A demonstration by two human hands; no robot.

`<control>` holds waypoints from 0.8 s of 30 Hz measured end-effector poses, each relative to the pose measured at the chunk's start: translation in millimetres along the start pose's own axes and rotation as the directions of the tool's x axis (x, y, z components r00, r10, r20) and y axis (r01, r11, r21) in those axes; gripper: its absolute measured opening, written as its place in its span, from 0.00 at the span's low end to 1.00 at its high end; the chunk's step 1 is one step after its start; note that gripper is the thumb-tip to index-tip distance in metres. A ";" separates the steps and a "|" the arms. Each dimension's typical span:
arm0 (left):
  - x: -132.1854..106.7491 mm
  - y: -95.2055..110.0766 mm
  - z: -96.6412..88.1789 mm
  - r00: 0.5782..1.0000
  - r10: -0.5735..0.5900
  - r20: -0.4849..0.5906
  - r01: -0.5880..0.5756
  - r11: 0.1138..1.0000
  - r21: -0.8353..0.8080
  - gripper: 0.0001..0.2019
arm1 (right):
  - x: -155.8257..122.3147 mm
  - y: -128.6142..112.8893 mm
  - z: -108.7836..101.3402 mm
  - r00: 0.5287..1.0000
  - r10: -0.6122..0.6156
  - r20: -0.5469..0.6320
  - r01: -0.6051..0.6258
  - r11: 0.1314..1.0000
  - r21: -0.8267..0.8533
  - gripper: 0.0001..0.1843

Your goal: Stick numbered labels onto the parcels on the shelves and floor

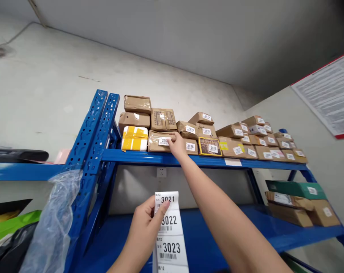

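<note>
A white number label [163, 141] is pressed by the right hand [177, 143] onto a brown parcel [160, 141] on the top blue shelf [149, 158]. A label strip [169, 227], numbered 3021 to 3023, is pinched in the left hand [145, 225] below.

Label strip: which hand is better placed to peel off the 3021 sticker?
Probably right. The left hand already holds the label strip, thumb on 3021. The right hand is pressing a label on a brown parcel on the top shelf.
</note>
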State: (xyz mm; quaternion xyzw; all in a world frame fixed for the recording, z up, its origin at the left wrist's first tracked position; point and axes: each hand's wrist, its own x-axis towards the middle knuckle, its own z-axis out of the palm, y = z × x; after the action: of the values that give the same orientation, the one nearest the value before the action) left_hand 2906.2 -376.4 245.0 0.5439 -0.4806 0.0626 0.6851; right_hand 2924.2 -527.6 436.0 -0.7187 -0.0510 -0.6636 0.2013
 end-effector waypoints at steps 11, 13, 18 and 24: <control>58.2 15.6 -4.6 0.996 0.090 0.018 -0.089 0.995 -0.040 0.19 | 9.1 17.4 -5.3 0.844 -0.499 0.199 0.534 0.819 -0.211 0.11; 69.7 17.7 -3.6 0.991 0.129 -0.038 -0.131 0.989 -0.061 0.18 | -0.8 17.9 -15.1 0.882 -0.443 0.161 0.449 0.893 -0.005 0.12; 102.2 19.3 -10.9 0.961 0.217 -0.169 -0.223 0.975 -0.019 0.16 | -36.3 17.7 -32.2 0.792 -0.304 0.530 0.012 0.875 0.485 0.16; 130.7 27.3 -6.4 0.815 0.433 -0.385 -0.322 0.891 0.320 0.15 | -43.2 19.7 -14.2 0.948 -0.141 0.286 -0.071 0.781 0.620 0.14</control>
State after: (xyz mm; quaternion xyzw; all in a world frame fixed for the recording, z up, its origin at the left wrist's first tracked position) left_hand 2962.7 -417.5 359.0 0.4865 -0.3980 0.3787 0.6794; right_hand 2912.7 -542.3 390.1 -0.7072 -0.3124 -0.4889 0.4040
